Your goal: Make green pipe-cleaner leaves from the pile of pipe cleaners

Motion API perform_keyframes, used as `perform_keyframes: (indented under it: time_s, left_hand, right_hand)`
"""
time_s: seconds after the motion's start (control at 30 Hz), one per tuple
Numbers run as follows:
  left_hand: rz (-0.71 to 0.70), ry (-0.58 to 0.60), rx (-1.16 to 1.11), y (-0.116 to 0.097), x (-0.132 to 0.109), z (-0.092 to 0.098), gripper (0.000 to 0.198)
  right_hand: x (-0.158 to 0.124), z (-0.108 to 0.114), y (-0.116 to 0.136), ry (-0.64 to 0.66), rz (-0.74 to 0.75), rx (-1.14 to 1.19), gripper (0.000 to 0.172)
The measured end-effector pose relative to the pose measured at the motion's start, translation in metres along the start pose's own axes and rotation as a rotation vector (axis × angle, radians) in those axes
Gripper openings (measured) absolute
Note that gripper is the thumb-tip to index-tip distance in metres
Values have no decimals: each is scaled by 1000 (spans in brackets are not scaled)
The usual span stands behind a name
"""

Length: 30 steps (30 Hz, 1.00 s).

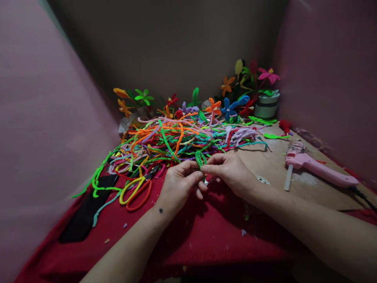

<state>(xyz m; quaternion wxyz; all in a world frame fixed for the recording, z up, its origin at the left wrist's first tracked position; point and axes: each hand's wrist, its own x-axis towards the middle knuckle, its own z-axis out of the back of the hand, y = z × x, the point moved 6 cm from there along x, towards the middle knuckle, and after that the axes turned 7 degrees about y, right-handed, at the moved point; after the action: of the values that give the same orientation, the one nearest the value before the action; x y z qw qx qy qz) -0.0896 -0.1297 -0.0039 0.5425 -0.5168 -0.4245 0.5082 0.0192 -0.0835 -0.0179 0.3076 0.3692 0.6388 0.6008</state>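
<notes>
My left hand (179, 184) and my right hand (232, 171) meet at the middle of the table, both pinched on a small looped green pipe cleaner (200, 159). They hover over a red cloth (188, 232). Just behind them lies a big tangled heap of coloured pipe cleaners (176, 141). Scissors with yellow and orange handles (137, 190) lie to the left of my left hand.
A pink glue gun (315, 167) rests on brown board (277, 165) at the right. Finished pipe-cleaner flowers (226, 106) stand along the back, some in a white pot (266, 106). A black flat object (88, 212) lies at the left. Pink walls close both sides.
</notes>
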Motion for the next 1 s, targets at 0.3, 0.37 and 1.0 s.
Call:
perform_keyframes:
  time_s: [0.3, 0.37, 1.0]
  left_hand:
    - [94, 109, 81, 3, 2, -6, 7]
    - [121, 105, 113, 3, 3, -4, 5]
    - [161, 49, 354, 10, 5, 18, 12]
  right_hand:
    - [6, 0, -5, 99, -12, 266, 19]
    - [5, -1, -8, 89, -35, 334, 18]
    - [7, 1, -13, -32, -49, 392, 22]
